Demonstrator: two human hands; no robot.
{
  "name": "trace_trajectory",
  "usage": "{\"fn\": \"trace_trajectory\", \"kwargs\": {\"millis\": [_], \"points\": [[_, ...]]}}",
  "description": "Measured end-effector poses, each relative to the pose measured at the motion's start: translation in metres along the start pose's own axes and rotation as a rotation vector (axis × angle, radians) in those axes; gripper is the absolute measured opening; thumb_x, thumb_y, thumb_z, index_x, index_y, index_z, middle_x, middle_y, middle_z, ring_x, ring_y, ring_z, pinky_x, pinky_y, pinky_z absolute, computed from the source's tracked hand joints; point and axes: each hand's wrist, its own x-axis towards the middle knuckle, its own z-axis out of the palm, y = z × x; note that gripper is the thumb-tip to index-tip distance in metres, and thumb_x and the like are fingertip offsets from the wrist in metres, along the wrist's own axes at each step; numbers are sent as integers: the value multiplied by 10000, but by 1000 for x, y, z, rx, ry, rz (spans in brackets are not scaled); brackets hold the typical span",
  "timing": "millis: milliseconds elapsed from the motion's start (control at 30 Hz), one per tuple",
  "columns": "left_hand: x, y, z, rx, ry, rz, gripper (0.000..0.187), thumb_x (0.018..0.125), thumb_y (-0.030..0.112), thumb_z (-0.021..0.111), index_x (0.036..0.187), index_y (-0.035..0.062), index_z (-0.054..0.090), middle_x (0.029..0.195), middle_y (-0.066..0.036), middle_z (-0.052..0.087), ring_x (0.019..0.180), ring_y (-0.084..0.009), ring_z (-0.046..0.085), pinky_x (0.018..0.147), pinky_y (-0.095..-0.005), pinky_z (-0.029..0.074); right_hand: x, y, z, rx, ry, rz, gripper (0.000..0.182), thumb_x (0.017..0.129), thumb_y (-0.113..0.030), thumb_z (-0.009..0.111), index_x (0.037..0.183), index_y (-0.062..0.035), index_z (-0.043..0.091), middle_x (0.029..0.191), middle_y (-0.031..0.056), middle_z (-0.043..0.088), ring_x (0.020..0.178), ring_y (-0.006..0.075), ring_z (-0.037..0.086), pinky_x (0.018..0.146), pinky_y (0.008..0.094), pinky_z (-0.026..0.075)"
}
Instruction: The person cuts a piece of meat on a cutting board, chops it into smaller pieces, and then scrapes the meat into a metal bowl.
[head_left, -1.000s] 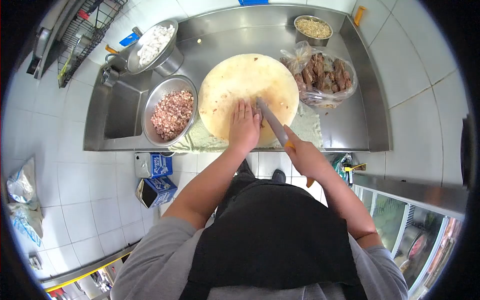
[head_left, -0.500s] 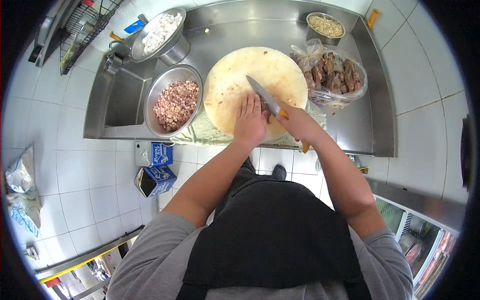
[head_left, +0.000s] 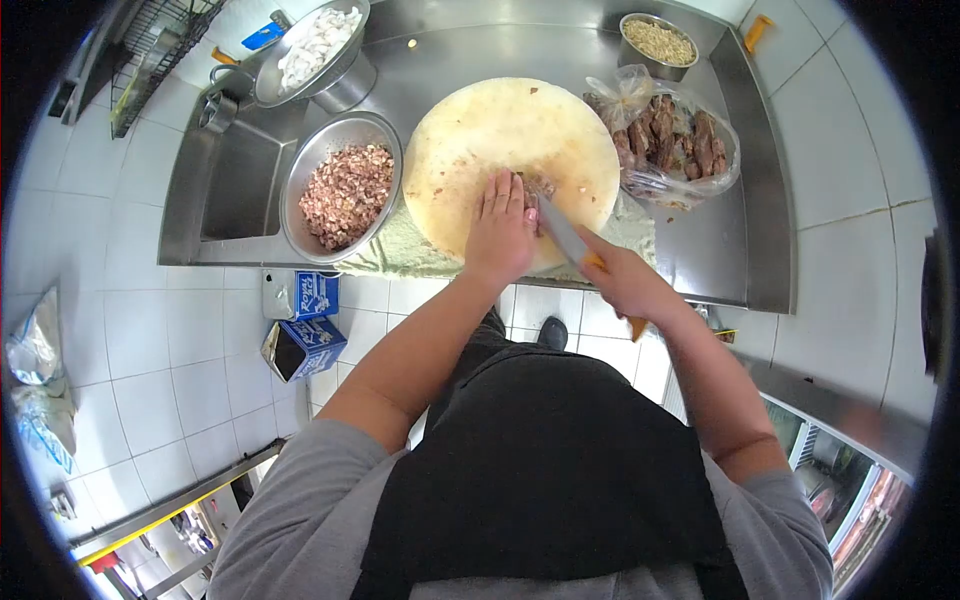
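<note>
My right hand (head_left: 632, 280) is closed round the orange handle of a knife (head_left: 562, 234), its blade pointing up and left over the round cutting board (head_left: 450, 130). My left hand (head_left: 500, 228) lies on the board just left of the blade, pressing on a piece of dark meat, with its fingers pointing away from me. Small meat bits (head_left: 541, 188) lie by its fingertips. Left of the board, a steel bowl (head_left: 290, 205) holds chopped meat (head_left: 347, 196). On the right, a clear bag (head_left: 728, 172) contains dark meat chunks (head_left: 664, 135).
A green towel (head_left: 400, 247) lies under the board on the steel counter (head_left: 480, 45). At the back left, a colander (head_left: 268, 82) of white pieces (head_left: 318, 50) rests on a pot (head_left: 347, 90). A small bowl of shreds (head_left: 657, 42) stands back right. The sink (head_left: 243, 195) is at left.
The knife and my right hand have moved right and toward me. More meat bits show beside my left fingertips. The view has shifted slightly.
</note>
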Motion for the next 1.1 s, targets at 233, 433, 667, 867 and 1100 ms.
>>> {"fn": "trace_trajectory", "kwargs": {"millis": [233,433,667,867,1100], "points": [[-2,-1,-4,16,-12,40,692,1061,389,465,1573,-57,335,1677,-251,252,1578,-387,190,1277,-512,160,30,0,29,109,77,-4,675,1051,-240,552,1653,-213,250,863,165,687,434,183,549,424,341,499],[-2,1,-4,35,19,31,716,1054,388,493,1595,-36,290,1678,-257,234,1571,-418,185,1275,-519,167,10,24,41,-1,97,-58,676,1047,-260,539,1647,-181,236,932,263,714,515,271,643,549,405,561],[-3,2,0,16,37,-2,694,1067,367,466,1614,-7,261,1681,-258,217,1569,-409,195,1279,-515,160,-43,19,8,-118,-105,23,681,1061,-275,522,1660,-216,201,990,220,722,578,286,679,515,381,554],[1,-1,7,-122,194,-141,614,1064,315,470,1587,22,342,1614,-255,363,1522,-408,303,1251,-486,249,-50,5,17,-469,-23,87,652,1069,-287,509,1654,-271,220,1028,218,730,759,364,719,688,462,578],[-3,1,-6,-177,186,-39,552,1017,291,601,1472,-6,505,1394,-251,548,1344,-416,484,1169,-474,369,-90,4,-11,-455,117,120,637,1063,-290,509,1644,-276,249,973,261,728,849,424,728,836,537,572]]}}
